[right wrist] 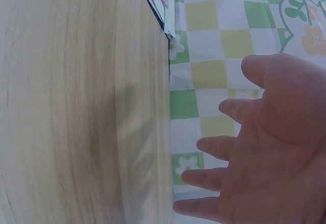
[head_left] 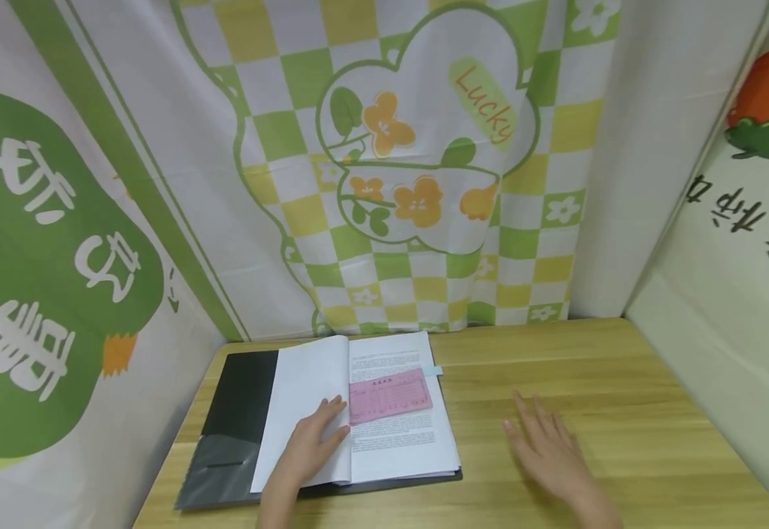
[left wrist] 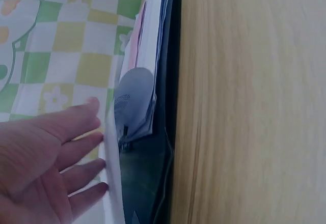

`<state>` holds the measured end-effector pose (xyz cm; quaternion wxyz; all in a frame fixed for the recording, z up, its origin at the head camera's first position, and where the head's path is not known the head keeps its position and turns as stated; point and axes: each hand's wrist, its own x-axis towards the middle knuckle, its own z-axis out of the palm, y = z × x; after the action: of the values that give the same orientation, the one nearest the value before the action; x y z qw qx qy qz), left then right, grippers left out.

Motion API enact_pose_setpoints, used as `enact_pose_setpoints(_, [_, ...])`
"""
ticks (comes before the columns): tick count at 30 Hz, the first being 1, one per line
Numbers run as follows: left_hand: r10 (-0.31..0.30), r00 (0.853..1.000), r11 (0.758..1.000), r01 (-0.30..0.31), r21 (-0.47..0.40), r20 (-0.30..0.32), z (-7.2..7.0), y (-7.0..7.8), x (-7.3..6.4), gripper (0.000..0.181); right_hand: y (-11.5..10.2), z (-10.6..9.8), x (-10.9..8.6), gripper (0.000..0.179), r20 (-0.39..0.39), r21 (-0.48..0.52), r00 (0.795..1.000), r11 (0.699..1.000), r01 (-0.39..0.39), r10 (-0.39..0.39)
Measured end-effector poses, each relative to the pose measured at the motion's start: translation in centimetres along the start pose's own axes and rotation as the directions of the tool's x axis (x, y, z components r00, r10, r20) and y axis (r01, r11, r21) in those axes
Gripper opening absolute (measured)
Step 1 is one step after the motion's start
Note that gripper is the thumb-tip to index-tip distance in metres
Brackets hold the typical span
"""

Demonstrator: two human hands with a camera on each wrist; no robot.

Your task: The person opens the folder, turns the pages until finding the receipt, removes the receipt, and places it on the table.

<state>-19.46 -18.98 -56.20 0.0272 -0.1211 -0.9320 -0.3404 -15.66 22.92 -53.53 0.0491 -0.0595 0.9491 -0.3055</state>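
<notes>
A dark folder (head_left: 237, 393) lies spread out on the wooden table with a stack of white sheets in it. The left-hand page (head_left: 308, 375) is blank; the right-hand page (head_left: 394, 441) carries printed text. Across the text lies a pink printed form (head_left: 390, 397), its left edge at the fold. My left hand (head_left: 306, 444) touches the blank page near the fold, fingers extended; in the left wrist view its fingertips meet the sheet's side. To the right of the folder, my right hand (head_left: 548, 450) is over the table, fingers spread and holding nothing.
Bare wooden table (head_left: 629, 397) extends right of the folder. A pale blue tab (head_left: 434, 371) sticks out from the pages' right edge. Behind the table hangs a green and yellow checked curtain (head_left: 417, 286), with printed cloth walls on both sides.
</notes>
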Motion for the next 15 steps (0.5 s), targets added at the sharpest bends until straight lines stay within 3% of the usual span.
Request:
enact_pose_setpoints(6, [-0.026, 0.997, 0.999, 0.024, 0.035, 0.067, -0.63, -0.51, -0.25, 0.045, -0.13, 0.13, 0.16, 0.071, 0.022, 0.003, 1.0, 1.0, -0.004, 0.004])
enact_pose_setpoints(10, [-0.012, 0.998, 0.999, 0.009, 0.039, 0.064, -0.74, -0.58, -0.21, 0.046, -0.23, 0.27, 0.26, 0.072, 0.025, 0.005, 1.0, 1.0, -0.001, 0.001])
enact_pose_setpoints(15, [-0.068, 0.996, 0.997, 0.066, 0.037, 0.063, -0.63, -0.89, -0.39, 0.047, -0.68, 0.39, 0.65, 0.072, 0.012, 0.005, 1.0, 1.0, 0.024, -0.024])
